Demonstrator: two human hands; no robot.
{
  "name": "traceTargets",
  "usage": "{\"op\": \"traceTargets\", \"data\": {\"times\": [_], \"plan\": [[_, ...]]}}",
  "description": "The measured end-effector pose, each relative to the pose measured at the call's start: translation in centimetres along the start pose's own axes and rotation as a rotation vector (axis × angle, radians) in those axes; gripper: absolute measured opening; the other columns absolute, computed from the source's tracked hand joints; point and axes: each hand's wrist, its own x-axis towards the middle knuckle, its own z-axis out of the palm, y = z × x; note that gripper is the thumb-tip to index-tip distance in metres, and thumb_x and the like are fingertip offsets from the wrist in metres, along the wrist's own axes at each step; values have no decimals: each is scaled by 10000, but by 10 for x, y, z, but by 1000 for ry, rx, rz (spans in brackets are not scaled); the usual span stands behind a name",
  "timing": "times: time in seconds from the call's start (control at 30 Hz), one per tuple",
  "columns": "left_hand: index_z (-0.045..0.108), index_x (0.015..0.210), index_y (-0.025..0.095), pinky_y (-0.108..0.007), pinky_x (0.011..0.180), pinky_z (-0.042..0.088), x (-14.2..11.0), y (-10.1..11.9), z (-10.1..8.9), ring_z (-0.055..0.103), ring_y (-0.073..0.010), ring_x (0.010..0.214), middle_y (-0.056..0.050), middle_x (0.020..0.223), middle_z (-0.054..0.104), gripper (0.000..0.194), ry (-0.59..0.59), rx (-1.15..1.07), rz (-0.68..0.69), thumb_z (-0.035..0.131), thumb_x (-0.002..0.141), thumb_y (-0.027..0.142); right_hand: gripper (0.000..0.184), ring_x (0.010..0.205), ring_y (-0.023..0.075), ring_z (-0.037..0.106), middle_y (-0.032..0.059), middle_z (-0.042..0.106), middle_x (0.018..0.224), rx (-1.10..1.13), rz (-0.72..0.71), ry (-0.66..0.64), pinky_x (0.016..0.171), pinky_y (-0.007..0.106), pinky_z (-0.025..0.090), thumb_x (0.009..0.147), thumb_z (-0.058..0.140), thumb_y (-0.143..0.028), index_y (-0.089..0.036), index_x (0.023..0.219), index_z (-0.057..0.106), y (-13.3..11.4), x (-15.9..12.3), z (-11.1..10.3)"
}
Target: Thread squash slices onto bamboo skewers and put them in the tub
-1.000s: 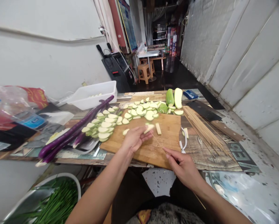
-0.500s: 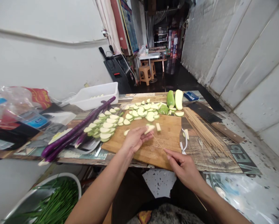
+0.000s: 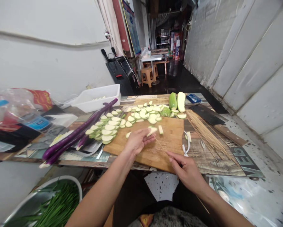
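Over the wooden cutting board (image 3: 122,148), my left hand (image 3: 138,140) is closed on a pale green-edged zucchini slice (image 3: 152,130). My right hand (image 3: 185,167) pinches a thin bamboo skewer (image 3: 159,144), whose far end meets the slice at my left fingers; whether it has pierced the slice I cannot tell. The skewer's other end (image 3: 203,205) shows below my right wrist. A small cut piece (image 3: 160,129) lies just right of the held slice. Many zucchini slices (image 3: 108,130) are spread along the board's left and far sides.
Long purple eggplants (image 3: 77,132) lie at the left, before a white plastic tub (image 3: 96,97). Loose skewers (image 3: 210,135) and a cleaver (image 3: 228,134) lie at the right. Zucchini halves (image 3: 181,102) and a blue box (image 3: 193,98) sit behind. A bowl of green stalks (image 3: 78,186) stands below left.
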Motion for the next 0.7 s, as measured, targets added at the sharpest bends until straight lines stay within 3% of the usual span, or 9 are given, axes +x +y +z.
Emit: {"op": "traceTargets", "data": {"times": [0.17,0.43,0.6,0.7], "plan": [[646,784,75,-247,593,555,-1,-2,1,667,-179,663,-143,862,688,76,4,58,47,641,722,118,316,818,189,665,62,694,993,-33,-18,-2,702,295,536,839,471,-251,-177,1091,648,-3,0,2],[651,829,73,-254,597,555,2,-3,-2,667,-182,664,-139,809,691,115,-54,136,4,631,733,133,313,803,184,655,56,710,913,-69,-40,-19,712,282,507,850,429,-245,-177,1054,657,-6,4,8],[613,830,88,-308,688,557,-2,-4,10,674,-205,755,-146,835,686,83,-49,-46,-47,587,785,152,296,722,166,638,39,700,806,-54,-18,23,627,247,488,864,417,-264,-179,1007,661,-9,5,15],[596,840,77,-344,743,550,-4,-7,19,666,-221,823,-168,872,676,171,-48,-170,-116,524,840,231,293,638,147,611,22,683,731,-29,-12,44,566,230,468,861,416,-267,-170,1002,655,-10,5,21]]}}
